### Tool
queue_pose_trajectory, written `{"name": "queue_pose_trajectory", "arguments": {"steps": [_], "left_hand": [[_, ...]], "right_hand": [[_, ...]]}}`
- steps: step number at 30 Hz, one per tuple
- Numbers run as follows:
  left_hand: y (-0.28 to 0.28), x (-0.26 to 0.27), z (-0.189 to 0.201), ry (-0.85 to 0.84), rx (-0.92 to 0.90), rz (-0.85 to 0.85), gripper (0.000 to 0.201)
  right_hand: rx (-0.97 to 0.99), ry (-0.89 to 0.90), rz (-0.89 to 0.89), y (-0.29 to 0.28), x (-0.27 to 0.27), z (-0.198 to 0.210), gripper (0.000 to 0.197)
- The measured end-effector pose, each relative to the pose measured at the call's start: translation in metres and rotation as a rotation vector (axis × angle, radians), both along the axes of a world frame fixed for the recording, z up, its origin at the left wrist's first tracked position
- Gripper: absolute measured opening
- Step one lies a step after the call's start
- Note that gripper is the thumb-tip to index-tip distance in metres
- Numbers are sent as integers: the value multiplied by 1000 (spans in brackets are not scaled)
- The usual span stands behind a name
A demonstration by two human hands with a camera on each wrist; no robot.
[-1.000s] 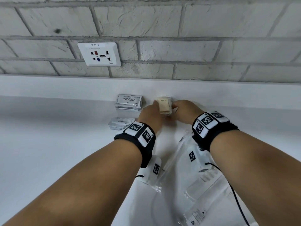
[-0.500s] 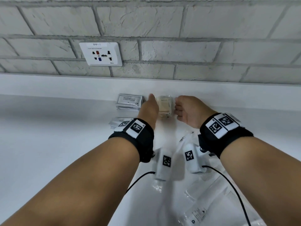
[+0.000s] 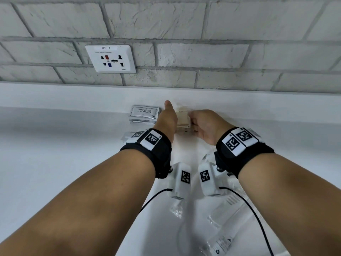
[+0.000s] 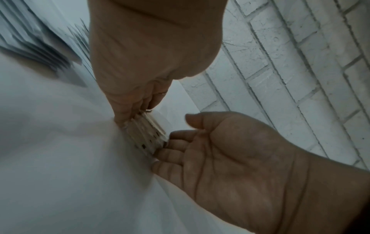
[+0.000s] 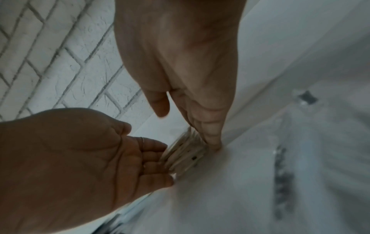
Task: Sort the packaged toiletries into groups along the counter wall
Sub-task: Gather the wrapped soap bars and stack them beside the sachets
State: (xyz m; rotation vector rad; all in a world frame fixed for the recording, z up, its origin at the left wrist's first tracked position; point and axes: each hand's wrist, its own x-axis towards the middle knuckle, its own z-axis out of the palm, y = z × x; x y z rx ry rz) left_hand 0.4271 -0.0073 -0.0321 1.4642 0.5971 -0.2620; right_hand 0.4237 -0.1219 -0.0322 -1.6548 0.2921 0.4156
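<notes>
Two hands are bracketing a small stack of beige packets (image 3: 182, 120) at the centre of the head view, where it is lying on the white counter (image 3: 55, 163) close against the low white upstand beneath the brick wall (image 3: 184, 34). The left hand (image 3: 167, 121) is standing on edge, fingers straight and pressing the stack's left side, thumb pointing up toward the wall. The right hand (image 3: 206, 126) is facing it palm-inward with fingers extended, their tips touching the right side; neither hand is curling around the packets. This opposed flat-finger pose appears intended to square the loose packets into one tidy group, not to lift them. Just left of the stack, a pile of shampoo sachets (image 3: 144, 113) is lying against the same upstand, apparently a finished group. In the lower right of the frame, clear plastic-wrapped items (image 3: 221, 242) are lying near the forearms, probably awaiting sorting.
</notes>
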Motion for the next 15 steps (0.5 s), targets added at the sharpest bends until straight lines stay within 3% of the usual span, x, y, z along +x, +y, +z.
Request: {"name": "queue_pose_trajectory", "arguments": {"steps": [4, 6, 10, 13, 15], "left_hand": [[7, 0, 5, -2, 6, -59, 70], [8, 2, 3, -6, 11, -79, 70], [5, 19, -20, -11, 22, -40, 89], [5, 30, -28, 12, 31, -42, 98], [5, 22, -15, 9, 42, -44, 89]], "right_hand": [[-414, -190, 274, -13, -3, -2, 63], [-507, -271, 336, -15, -4, -3, 53], [-760, -377, 333, -6, -2, -2, 30], [-790, -348, 321, -4, -1, 0, 28], [-797, -325, 329, -3, -2, 3, 29]]}}
